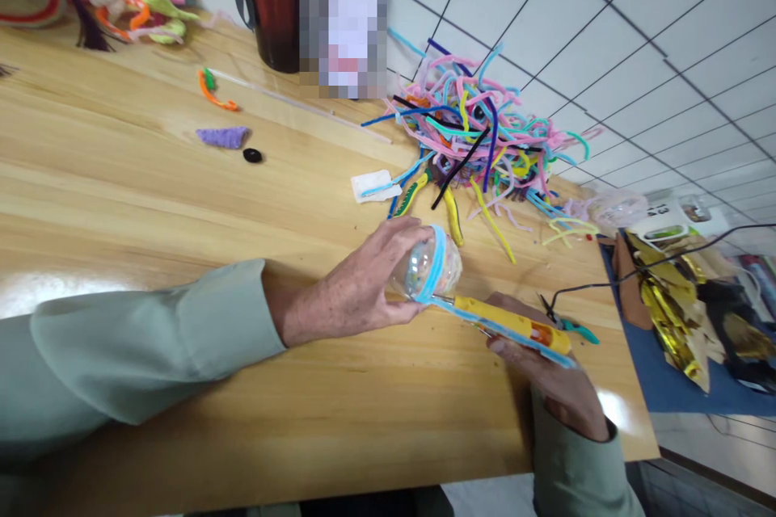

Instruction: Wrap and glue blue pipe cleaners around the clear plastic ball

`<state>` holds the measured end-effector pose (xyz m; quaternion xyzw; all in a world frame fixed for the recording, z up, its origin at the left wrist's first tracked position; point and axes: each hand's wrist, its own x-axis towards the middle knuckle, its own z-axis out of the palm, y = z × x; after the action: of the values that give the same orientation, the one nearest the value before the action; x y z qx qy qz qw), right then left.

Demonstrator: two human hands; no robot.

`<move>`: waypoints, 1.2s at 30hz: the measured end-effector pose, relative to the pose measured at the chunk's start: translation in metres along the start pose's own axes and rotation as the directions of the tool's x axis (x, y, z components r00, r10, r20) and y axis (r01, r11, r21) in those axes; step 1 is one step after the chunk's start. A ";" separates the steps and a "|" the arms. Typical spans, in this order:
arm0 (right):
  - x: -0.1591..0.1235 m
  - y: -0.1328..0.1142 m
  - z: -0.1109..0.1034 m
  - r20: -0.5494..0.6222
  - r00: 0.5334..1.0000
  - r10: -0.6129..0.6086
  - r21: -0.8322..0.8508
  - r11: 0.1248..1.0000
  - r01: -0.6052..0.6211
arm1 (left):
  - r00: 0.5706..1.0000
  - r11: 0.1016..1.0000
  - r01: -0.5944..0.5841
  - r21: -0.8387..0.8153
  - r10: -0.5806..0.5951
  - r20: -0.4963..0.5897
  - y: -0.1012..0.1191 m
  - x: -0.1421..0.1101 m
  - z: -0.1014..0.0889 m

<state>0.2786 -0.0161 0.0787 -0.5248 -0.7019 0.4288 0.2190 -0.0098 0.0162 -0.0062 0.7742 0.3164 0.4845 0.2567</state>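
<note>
My left hand (pixel 369 283) is closed around a clear plastic ball (pixel 417 262) with small colourful bits visible inside. A light blue pipe cleaner (pixel 437 258) wraps round the ball, and its loose end runs down to the right alongside a yellow hot glue gun (pixel 503 318). In my right hand (pixel 546 371) is the glue gun, its metal tip at the lower edge of the ball, by the pipe cleaner. Whether the tip touches the ball, I cannot tell. Fingers of the right hand are partly hidden behind the gun.
Behind my hands lies a heap of coloured pipe cleaners (pixel 466 121), with yellow-green handled pliers (pixel 452 216) at its front. Teal-handled cutters (pixel 579 330) lie near the dark cord (pixel 643 276). Farther left are a purple cone (pixel 223 137), a black button-like disc (pixel 252 155) and a dark tumbler (pixel 272 4).
</note>
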 end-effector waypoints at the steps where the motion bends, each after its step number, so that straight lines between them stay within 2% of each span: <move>1: 0.000 0.000 0.000 0.004 1.000 -0.002 -0.001 1.000 0.002 | 1.000 1.000 -0.001 -0.001 0.001 0.001 0.000 0.000 0.000; 5: -0.001 -0.001 0.002 -0.031 0.999 0.014 -0.006 1.000 -0.014 | 1.000 1.000 0.002 -0.010 -0.002 -0.006 0.000 0.000 0.001; 12: -0.001 -0.002 0.003 -0.023 0.999 0.042 0.000 0.999 -0.042 | 1.000 1.000 0.003 0.005 -0.003 0.001 -0.001 -0.001 0.001; 31: -0.001 0.002 0.001 -0.024 1.000 0.002 -0.013 1.000 -0.002 | 1.000 1.000 0.009 -0.001 -0.009 -0.004 -0.002 -0.001 0.001; 36: -0.002 0.006 -0.001 -0.034 0.999 0.022 -0.028 0.999 -0.023 | 1.000 1.000 -0.005 -0.007 0.004 -0.020 -0.001 0.000 0.001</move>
<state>0.2828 -0.0169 0.0744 -0.5429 -0.6983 0.4124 0.2182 -0.0089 0.0166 -0.0080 0.7690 0.3155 0.4940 0.2551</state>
